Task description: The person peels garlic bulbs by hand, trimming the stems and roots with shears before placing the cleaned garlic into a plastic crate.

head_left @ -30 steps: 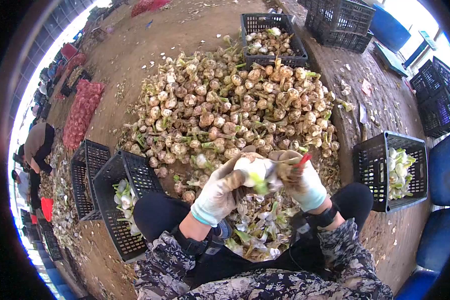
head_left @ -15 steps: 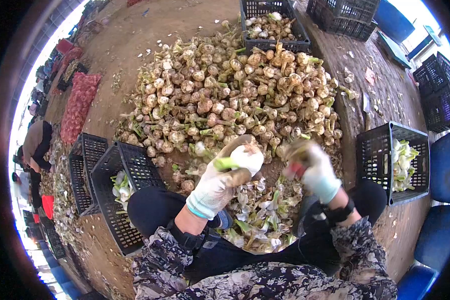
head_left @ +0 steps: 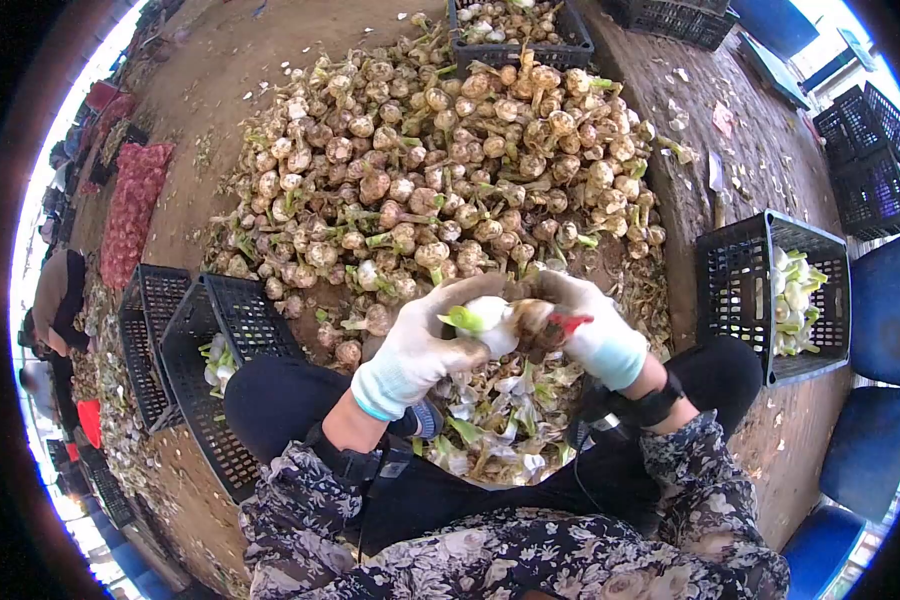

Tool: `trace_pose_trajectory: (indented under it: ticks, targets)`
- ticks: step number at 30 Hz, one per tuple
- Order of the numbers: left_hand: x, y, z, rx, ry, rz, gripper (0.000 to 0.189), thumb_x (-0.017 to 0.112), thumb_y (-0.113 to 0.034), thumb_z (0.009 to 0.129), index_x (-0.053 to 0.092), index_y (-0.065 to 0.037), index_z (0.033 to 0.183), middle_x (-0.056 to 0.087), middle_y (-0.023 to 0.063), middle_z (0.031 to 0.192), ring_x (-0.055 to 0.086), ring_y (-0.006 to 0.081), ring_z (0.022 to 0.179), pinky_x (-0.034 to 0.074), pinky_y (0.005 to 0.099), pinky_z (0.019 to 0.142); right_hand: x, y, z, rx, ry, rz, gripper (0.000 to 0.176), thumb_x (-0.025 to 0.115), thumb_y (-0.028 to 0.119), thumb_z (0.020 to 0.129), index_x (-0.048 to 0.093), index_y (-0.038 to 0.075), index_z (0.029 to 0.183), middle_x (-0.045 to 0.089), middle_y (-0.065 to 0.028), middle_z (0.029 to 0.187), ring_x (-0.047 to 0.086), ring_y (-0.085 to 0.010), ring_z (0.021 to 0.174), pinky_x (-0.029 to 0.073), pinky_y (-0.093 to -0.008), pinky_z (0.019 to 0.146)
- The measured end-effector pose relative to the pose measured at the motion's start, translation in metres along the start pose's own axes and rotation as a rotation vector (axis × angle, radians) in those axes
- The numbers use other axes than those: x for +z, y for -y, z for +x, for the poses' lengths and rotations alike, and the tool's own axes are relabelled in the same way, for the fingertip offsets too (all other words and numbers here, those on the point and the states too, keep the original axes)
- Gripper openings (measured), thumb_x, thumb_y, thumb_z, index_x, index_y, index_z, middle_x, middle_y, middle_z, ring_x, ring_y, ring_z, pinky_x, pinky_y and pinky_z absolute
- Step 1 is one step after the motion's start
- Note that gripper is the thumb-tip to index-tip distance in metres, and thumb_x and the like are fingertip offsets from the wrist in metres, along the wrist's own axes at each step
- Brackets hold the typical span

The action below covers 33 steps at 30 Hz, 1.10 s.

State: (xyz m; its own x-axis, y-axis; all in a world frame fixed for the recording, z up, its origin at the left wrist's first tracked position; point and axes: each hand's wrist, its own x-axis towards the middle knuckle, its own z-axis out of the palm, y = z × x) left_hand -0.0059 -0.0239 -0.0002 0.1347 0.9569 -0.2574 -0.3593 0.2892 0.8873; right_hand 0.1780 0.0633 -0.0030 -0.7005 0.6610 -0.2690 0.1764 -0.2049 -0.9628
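My left hand (head_left: pixel 420 345), in a whitish glove with a teal cuff, is closed around a white garlic bulb (head_left: pixel 492 328) with a cut green stem end pointing left. Against the bulb's right side is my right hand (head_left: pixel 595 330), also gloved, its fingers wrapped round a small tool of which a red part (head_left: pixel 570 323) shows. Brown roots or peel lie between the two hands, somewhat blurred. Beyond the hands spreads a large heap of unpeeled garlic (head_left: pixel 390 190). Below them, peelings and stem scraps (head_left: pixel 510 420) cover the ground between my legs.
A black crate (head_left: pixel 770 300) with trimmed garlic stands at the right, another (head_left: pixel 205 390) at the left. A third crate (head_left: pixel 520 55) is behind the heap. A red mesh sack (head_left: pixel 135 215) and a person (head_left: pixel 62 300) are at far left. Blue chairs (head_left: pixel 885 310) line the right.
My right hand has moved left and up to meet the bulb in my left hand. The whole view has shifted slightly, with the surroundings now further left and up.
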Motion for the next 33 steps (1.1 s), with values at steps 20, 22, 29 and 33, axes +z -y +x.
trace_pose_trajectory:
  ticks: [20,22,29,33]
  targets:
    - [0.01,-0.003,0.005,0.08,-0.171,0.139,0.054,0.07,-0.004,0.066,0.049,-0.003,0.116,0.06,0.0048,0.1,0.056,0.013,0.088,0.047,0.0272,0.079,0.021,-0.03,0.003,-0.028,-0.128,0.325,0.052,0.059,0.003,0.077,0.04,-0.002,0.126,0.053,-0.0109,0.116,0.052,-0.018,0.102,0.043,-0.0285,0.087]
    - [-0.004,0.02,0.013,0.3,-0.063,0.089,0.055,0.067,-0.008,0.072,0.046,-0.007,0.123,0.061,0.0057,0.094,0.057,0.0163,0.085,0.048,0.0331,0.077,0.024,-0.02,0.002,0.039,-0.028,0.61,0.044,0.058,0.015,0.082,0.045,-0.001,0.121,0.054,-0.0106,0.115,0.056,-0.0198,0.098,0.05,-0.0308,0.077]
    - [-0.009,0.038,0.013,0.302,0.001,-0.487,0.054,0.061,-0.014,0.079,0.04,-0.003,0.127,0.05,0.0036,0.066,0.049,0.0113,0.058,0.039,0.0244,0.048,0.041,-0.017,0.003,-0.051,-0.026,0.332,0.058,0.055,0.038,0.086,0.034,0.004,0.128,0.055,-0.0074,0.107,0.056,-0.0137,0.08,0.045,-0.0244,0.064]
    - [0.003,0.026,0.024,0.184,-0.357,-0.411,0.047,0.05,-0.006,0.086,0.035,-0.008,0.131,0.048,-0.0047,0.06,0.041,0.0061,0.044,0.032,0.0203,0.039,0.053,-0.029,0.013,-0.044,-0.063,0.299,0.058,0.054,0.036,0.086,0.033,0.004,0.129,0.056,-0.0077,0.106,0.058,-0.0166,0.085,0.047,-0.0292,0.07]
